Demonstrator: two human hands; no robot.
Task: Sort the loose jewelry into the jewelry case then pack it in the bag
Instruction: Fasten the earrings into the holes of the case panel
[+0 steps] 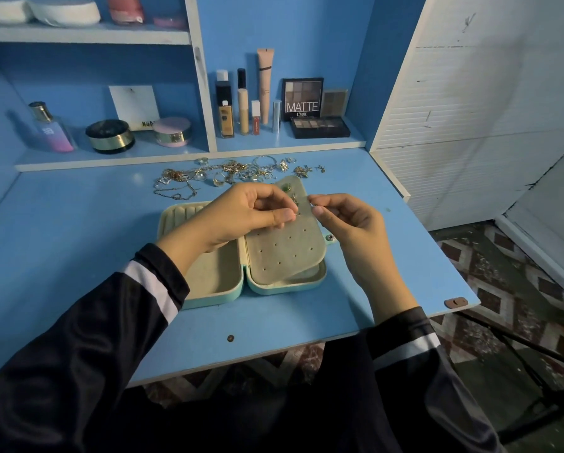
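Both are working over the open jewelry case [214, 291] in the middle of the surface [78, 243]: left grip [241, 214] is pinching a tiny stud [296, 215], right grip [346, 223] is pinching what's probably its backing [310, 206]. Earring step, I'm guessing; next the post is needing lining up with a hole in the panel [284, 253].

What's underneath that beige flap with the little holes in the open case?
Only a pale strip of the jewelry case's right side shows below the earring flap's near edge. The flap covers the rest, so anything stored beneath it is hidden.
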